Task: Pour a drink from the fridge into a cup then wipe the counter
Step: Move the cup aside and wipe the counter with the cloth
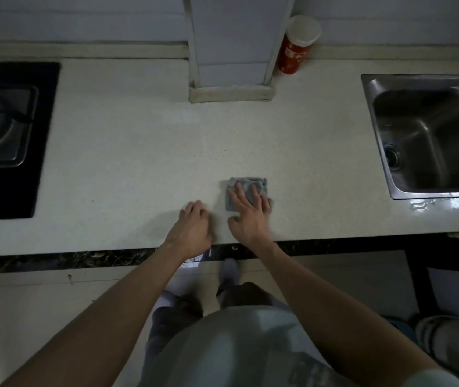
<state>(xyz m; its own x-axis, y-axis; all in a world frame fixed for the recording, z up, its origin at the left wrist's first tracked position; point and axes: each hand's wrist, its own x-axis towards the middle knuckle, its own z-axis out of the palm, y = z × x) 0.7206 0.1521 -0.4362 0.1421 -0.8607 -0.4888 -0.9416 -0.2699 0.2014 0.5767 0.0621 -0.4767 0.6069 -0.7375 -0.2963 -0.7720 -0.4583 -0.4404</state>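
As I observe, cloth (260, 182) lies on counter (139, 163) near front edge.
Right hand (250, 212) presses cloth flat, fingers spread; left hand (192, 230) rests just beside it, fingers loosely bent.

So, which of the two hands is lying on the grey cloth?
The right hand, its fingers spread flat on the grey cloth. The left hand rests beside it on the bare counter, touching no cloth.

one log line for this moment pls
step: wipe counter | right hand: pressing flat on cloth | left hand: resting on counter
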